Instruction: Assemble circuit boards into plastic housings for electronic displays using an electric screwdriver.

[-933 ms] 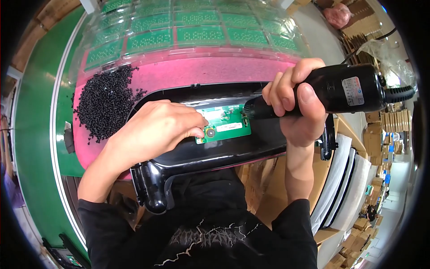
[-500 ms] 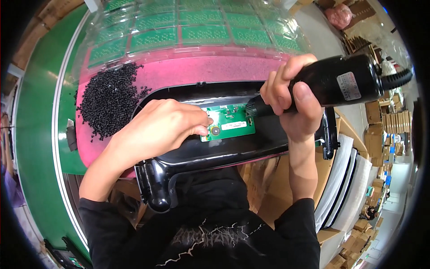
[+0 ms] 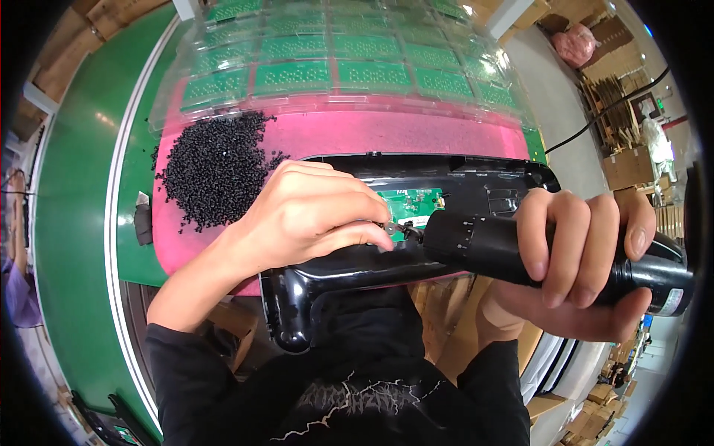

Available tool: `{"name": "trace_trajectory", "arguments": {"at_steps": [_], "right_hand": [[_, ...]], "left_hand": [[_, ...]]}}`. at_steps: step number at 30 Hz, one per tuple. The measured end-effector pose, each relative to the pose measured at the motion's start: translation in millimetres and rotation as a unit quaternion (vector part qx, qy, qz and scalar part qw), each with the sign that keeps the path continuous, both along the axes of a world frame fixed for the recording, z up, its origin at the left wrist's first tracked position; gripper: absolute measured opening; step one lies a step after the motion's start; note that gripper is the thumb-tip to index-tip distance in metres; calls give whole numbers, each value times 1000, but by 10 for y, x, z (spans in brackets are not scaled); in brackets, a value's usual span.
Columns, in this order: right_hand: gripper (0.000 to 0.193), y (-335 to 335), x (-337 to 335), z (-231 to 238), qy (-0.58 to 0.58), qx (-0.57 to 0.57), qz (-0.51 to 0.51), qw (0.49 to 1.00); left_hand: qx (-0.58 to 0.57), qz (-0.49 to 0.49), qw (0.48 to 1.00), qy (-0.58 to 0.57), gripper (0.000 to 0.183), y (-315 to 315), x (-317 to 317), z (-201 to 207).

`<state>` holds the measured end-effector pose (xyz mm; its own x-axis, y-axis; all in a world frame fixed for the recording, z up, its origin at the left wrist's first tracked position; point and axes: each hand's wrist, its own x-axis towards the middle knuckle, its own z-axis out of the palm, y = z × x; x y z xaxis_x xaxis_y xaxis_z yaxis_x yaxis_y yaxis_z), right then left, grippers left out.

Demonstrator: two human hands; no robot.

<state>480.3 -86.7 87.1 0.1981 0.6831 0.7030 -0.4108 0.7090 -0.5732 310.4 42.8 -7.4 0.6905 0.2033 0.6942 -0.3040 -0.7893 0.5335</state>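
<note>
My right hand [image 3: 580, 249] wraps round a black electric screwdriver [image 3: 476, 241], held almost level with its tip pointing left. My left hand [image 3: 327, 212] has thumb and forefinger pinched together right at that tip; whatever small piece they hold is too small to make out. Below the fingers lies a green circuit board [image 3: 407, 199], its left part hidden by my left hand. The board sits inside a long black plastic housing [image 3: 357, 276] with a rounded leg at its left end. The housing's right end is partly hidden behind my right hand and the screwdriver.
A heap of small black screw-like pieces [image 3: 216, 171] covers the left of a pink mat [image 3: 335, 135]. Stacked clear trays [image 3: 357, 97] with green boards stand behind. A green surface [image 3: 78, 245] runs along the left. The screwdriver's cord [image 3: 595, 123] hangs at right; cartons [image 3: 628, 169] stand beyond.
The screwdriver has come away from the board's right edge and swung to point left, its tip now meeting my left fingers. My left hand has lifted off the board's left edge.
</note>
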Motion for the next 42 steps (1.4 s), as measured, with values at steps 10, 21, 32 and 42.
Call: {"name": "trace_trajectory", "arguments": {"at_steps": [10, 21, 32, 42], "right_hand": [[30, 9, -75, 3, 5, -3, -20, 1000], [33, 93, -70, -117, -17, 29, -32, 999], [35, 317, 95, -430, -123, -169, -68, 976], [30, 447, 47, -526, -118, -187, 2, 975]], "left_hand": [[-47, -13, 998, -30, 21, 7, -5, 70], [-158, -37, 985, 62, 18, -22, -44, 32], [-122, 100, 966, 207, 11, -7, -30, -13], [-82, 91, 971, 207, 10, -21, -59, -46]]}}
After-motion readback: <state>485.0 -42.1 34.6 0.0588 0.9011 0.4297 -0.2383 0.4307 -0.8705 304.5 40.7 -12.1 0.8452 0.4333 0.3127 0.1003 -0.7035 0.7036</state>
